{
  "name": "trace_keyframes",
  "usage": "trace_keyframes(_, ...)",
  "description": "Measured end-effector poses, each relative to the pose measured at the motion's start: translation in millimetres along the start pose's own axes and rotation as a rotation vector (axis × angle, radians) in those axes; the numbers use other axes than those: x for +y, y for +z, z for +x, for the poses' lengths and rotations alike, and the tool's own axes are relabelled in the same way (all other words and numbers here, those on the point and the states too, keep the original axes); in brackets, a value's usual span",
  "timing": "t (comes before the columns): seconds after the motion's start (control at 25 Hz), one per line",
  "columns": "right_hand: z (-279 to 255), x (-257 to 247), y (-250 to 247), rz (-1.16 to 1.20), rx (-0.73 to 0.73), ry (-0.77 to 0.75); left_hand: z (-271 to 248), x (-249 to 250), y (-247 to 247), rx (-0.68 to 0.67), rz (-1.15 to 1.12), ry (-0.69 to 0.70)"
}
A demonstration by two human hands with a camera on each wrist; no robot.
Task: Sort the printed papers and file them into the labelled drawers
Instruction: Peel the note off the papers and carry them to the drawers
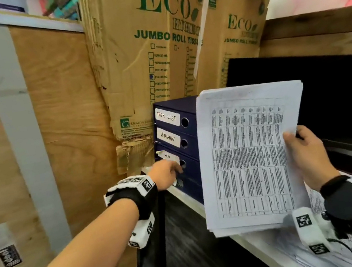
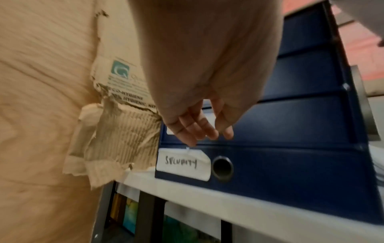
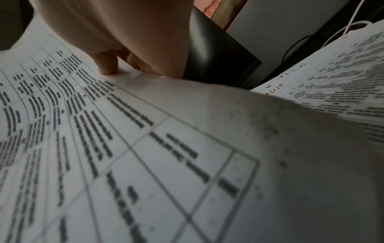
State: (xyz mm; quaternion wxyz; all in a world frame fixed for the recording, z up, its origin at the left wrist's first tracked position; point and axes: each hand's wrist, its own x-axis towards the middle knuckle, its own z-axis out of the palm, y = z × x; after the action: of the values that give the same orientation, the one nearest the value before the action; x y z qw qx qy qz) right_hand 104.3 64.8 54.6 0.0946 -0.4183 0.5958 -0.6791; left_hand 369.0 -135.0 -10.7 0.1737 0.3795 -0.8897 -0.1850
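Note:
A dark blue drawer unit (image 1: 189, 128) stands on the white desk (image 1: 187, 198), with handwritten labels TASK LIST (image 1: 167, 117), ADMIN (image 1: 168, 137) and H.R (image 1: 168, 156). The left wrist view shows the bottom drawer's SECURITY label (image 2: 182, 162). My left hand (image 1: 169, 171) reaches to the H.R drawer front, its relaxed fingers (image 2: 199, 129) touching the front near the finger hole and holding nothing. My right hand (image 1: 309, 155) grips a stack of printed table sheets (image 1: 251, 155) upright by its right edge, thumb (image 3: 108, 65) on the top page. The stack hides the unit's right side.
A second pile of printed papers (image 1: 343, 249) lies on the desk under my right wrist. A black monitor (image 1: 304, 98) stands behind the stack. Torn cardboard boxes (image 1: 144, 45) and a plywood panel (image 1: 61, 106) close off the left and back. Dark floor lies below the desk edge.

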Motion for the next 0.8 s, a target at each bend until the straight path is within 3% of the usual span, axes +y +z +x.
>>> trace_keyframes(0.12,-9.9,5.5,2.1,-0.024,-0.026,0.012,-2.2,-6.9,31.9,-0.084,0.126,0.018)
trace_keyframes(0.32,-15.9,10.4,-1.3,-0.047,-0.036,0.041,-14.9,-7.1,51.3,0.154,0.113,0.14)
trace_keyframes(0.52,-13.3,10.8,8.6,-0.035,-0.04,0.038,-18.0,-6.3,40.6,0.135,0.35,0.169)
trace_keyframes(0.8,-15.9,6.3,24.7,-0.024,-0.035,0.047,-33.0,-18.6,36.6,0.081,0.492,0.256)
